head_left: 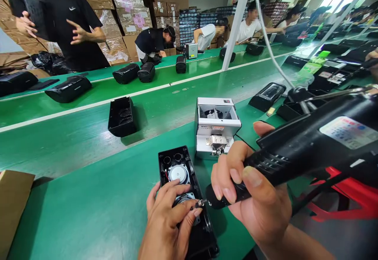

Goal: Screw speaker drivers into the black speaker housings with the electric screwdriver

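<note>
My right hand (251, 189) is wrapped round a black electric screwdriver (277, 161), which points down to the left. Its metal bit (202, 203) is over a black speaker housing (203, 230) lying on the green bench. My left hand (168, 216) rests on the housing, thumb and forefinger pinched at the bit's tip. Whether a screw sits between those fingertips is too small to tell. Inside the housing is a round silver-backed speaker driver (178, 173); a second driver (184, 199) is partly covered by my left fingers.
Behind the housing stands a white screw feeder (217, 128). An open black housing (121, 118) sits on the green conveyor (165, 106). More black speakers (267, 95) lie to the right, and a cardboard box (14, 208) at the left edge. Several people work across the line.
</note>
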Action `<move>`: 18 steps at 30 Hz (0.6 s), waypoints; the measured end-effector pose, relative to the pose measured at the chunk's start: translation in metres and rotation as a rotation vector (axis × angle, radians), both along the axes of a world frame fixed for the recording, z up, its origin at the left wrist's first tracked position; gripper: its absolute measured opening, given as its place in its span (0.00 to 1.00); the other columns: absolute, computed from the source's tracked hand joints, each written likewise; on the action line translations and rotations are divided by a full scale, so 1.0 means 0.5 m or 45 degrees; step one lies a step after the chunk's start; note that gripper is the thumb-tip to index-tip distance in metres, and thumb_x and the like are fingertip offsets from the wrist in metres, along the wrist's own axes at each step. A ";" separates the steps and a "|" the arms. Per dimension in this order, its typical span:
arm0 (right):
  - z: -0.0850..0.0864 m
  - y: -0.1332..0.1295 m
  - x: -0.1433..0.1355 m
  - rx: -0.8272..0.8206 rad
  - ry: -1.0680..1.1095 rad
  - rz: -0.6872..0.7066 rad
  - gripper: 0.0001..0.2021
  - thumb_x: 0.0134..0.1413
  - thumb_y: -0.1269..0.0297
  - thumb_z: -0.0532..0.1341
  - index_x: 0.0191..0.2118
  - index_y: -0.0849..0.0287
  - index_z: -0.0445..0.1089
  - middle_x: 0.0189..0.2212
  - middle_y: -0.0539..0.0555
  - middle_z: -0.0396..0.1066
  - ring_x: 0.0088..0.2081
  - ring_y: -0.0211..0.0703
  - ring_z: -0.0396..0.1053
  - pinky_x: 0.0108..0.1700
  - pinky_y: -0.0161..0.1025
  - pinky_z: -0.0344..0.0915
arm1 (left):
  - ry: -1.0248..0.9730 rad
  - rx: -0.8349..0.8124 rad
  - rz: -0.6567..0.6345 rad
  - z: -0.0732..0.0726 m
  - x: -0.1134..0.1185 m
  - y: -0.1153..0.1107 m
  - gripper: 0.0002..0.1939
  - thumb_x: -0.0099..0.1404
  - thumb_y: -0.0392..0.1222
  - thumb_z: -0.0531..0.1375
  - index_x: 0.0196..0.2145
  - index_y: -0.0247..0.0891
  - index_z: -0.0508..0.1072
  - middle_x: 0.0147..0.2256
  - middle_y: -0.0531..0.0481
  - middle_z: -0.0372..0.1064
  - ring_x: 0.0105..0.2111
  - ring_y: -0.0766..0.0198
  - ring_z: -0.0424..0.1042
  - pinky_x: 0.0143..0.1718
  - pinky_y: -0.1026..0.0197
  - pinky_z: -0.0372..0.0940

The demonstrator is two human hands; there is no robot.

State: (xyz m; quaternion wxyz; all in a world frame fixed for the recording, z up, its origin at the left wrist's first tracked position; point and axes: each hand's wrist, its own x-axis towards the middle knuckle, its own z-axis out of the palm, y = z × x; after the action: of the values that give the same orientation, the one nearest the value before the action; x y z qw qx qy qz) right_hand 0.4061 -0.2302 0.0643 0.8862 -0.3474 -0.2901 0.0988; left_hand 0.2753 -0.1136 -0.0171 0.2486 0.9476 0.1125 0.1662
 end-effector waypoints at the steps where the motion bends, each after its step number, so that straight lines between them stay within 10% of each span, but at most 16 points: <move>1: -0.001 0.000 0.000 -0.004 0.009 0.005 0.20 0.69 0.67 0.61 0.61 0.40 0.63 0.27 0.43 0.64 0.20 0.35 0.61 0.23 0.35 0.67 | -0.009 -0.024 0.014 0.001 0.000 -0.004 0.12 0.72 0.43 0.59 0.41 0.58 0.83 0.51 0.52 0.79 0.59 0.47 0.71 0.63 0.24 0.55; 18: -0.017 -0.005 -0.007 -0.055 -0.049 0.049 0.23 0.69 0.65 0.62 0.64 0.38 0.59 0.29 0.44 0.65 0.20 0.35 0.60 0.23 0.36 0.65 | -0.061 -0.049 0.015 -0.017 -0.004 -0.006 0.08 0.70 0.44 0.63 0.38 0.57 0.82 0.48 0.53 0.79 0.57 0.46 0.73 0.63 0.24 0.53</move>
State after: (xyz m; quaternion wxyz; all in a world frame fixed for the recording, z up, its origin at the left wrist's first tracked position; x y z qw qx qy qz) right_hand 0.4023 -0.2327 0.0557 0.8706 -0.3627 -0.3117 0.1154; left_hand 0.2735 -0.1164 -0.0257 0.2685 0.9377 0.1152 0.1882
